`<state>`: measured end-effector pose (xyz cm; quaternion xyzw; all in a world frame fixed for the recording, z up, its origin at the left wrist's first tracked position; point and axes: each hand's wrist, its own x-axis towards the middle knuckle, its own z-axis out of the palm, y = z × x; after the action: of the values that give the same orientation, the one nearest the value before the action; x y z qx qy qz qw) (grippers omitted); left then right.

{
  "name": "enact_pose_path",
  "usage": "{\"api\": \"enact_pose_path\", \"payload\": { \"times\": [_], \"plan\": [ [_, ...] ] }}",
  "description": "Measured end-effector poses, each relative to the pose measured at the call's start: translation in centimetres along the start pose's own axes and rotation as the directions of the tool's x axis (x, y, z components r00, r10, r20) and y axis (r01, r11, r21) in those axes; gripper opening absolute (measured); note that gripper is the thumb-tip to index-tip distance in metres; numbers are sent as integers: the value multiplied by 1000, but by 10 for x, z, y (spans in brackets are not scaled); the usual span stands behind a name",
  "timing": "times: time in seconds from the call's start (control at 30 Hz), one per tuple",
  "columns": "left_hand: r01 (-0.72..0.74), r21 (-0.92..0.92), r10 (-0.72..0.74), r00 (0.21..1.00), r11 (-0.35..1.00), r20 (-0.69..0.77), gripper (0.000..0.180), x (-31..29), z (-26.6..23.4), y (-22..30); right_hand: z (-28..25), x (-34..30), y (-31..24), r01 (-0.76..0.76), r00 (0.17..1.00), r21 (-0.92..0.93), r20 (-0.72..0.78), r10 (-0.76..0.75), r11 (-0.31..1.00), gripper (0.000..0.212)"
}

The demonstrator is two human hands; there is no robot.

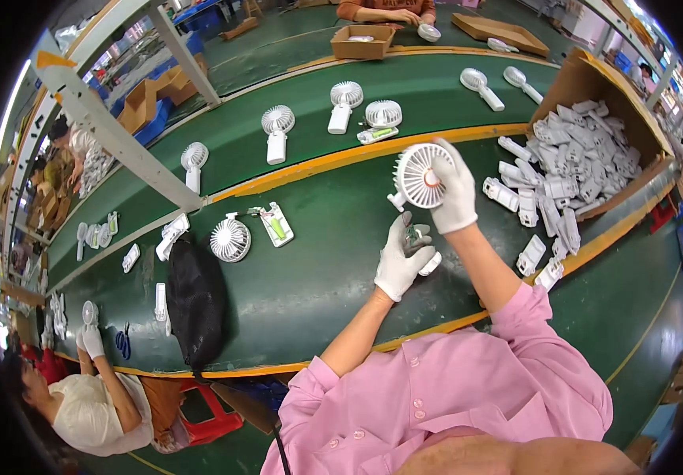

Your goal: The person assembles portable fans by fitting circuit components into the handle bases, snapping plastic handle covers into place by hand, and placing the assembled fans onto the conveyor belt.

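My right hand (457, 194), in a white glove, grips the round white fan head (418, 176) by its side, with the grille turned up and an orange ring at its centre. Just below it, my left hand (401, 261), also gloved, has its fingers closed around a white fan handle part (431, 264). A bit of green circuit board (412, 235) shows between those fingers; most of the handle part is hidden by the glove. The short neck of the fan head points down toward my left hand.
A cardboard box (606, 75) spills white handle shells (563, 170) at the right. Left on the bench lie another fan head (230, 240), an opened handle with a green battery (278, 227) and a black bag (196, 301). Assembled fans (278, 131) line the belt; co-workers sit left and opposite.
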<state>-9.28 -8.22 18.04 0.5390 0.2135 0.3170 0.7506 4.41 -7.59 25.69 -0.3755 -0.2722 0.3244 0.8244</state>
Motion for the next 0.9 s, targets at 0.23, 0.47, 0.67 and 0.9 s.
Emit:
{"api": "enact_pose_path", "payload": {
  "times": [0.23,0.47,0.67,0.9],
  "plan": [
    [41,-126,-25,991,991,128,40,1,-14,-26,2,16,25,-177,981,336,-15,194,925,33],
    [-283,517,243,959,808,145,33,-14,2,9,8,16,20,-159,987,328,24,160,931,31],
    [-87,371,61,995,924,83,26,-14,3,14,20,18,35,-106,994,183,59,96,977,32],
    [364,-154,-227,804,918,549,26,-10,-8,26,7,23,23,-88,996,167,42,82,982,31]
  ]
}}
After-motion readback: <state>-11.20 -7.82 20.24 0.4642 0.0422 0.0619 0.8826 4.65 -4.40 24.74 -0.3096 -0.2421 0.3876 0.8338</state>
